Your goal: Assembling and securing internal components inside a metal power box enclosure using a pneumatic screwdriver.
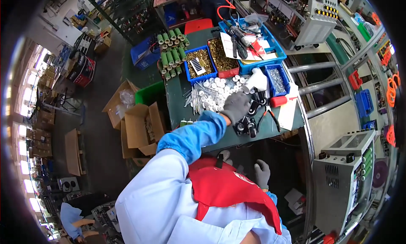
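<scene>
My left hand [237, 106], in a grey glove, reaches over the green workbench [220, 139]. It is beside a heap of white plastic discs [218, 89] and just left of several black caster wheels [247, 124]. A white cylinder [257, 81] lies just beyond its fingertips; whether they touch or grip anything cannot be made out. My right hand [262, 173], also grey-gloved, hangs below the bench's near edge, fingers loosely apart and nothing in them. Pliers [270, 116] with dark and red handles and a red-handled tool [278, 101] lie right of the casters.
Long metal pins [194, 98] lie left of the discs. Behind stand blue and red bins of brass parts [220, 53], a blue bin of screws [277, 80], and green cylinders [172, 56]. Open cardboard boxes [141, 125] stand left; metal rollers [323, 85] run along the right.
</scene>
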`<state>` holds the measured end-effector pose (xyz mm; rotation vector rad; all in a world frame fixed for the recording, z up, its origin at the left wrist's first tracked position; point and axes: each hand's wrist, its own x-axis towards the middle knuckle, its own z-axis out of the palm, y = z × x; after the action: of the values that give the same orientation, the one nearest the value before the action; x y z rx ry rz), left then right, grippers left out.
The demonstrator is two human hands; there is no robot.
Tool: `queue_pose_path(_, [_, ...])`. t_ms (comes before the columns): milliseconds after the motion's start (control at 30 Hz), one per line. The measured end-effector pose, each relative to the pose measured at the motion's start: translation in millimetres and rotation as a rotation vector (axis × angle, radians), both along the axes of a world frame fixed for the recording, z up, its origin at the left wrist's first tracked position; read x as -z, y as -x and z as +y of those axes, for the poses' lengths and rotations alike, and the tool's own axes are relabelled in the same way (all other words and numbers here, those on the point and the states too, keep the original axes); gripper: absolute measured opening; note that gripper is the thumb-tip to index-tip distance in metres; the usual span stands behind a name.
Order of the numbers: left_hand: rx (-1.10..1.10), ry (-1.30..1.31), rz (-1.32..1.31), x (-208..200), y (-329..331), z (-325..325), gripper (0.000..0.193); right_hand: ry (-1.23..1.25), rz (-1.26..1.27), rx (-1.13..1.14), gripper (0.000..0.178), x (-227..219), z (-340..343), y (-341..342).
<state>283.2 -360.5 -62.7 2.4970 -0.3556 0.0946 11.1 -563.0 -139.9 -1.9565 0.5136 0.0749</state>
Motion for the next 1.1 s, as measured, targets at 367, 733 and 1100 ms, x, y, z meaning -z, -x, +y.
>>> queue_pose_path(367, [-0.079, -0.766, 0.132, -21.7, -226.2, 88.2, 0.033, 0.212, 0.121, -0.017, 0.028, 19.9, -25.5, 20.3])
queue_pose_path(733, [-0.391, -0.750, 0.109, 34.4, -315.5, 125.6, 0.049, -0.021, 0.576, -0.202, 0.078, 195.6, -110.1, 87.3])
queue_pose_path(1100, [-0.239, -0.643, 0.159, 46.0, -297.6, 94.6, 0.043, -0.199, 0.631, -0.072, 0.078, 159.5, -89.7, 53.3])
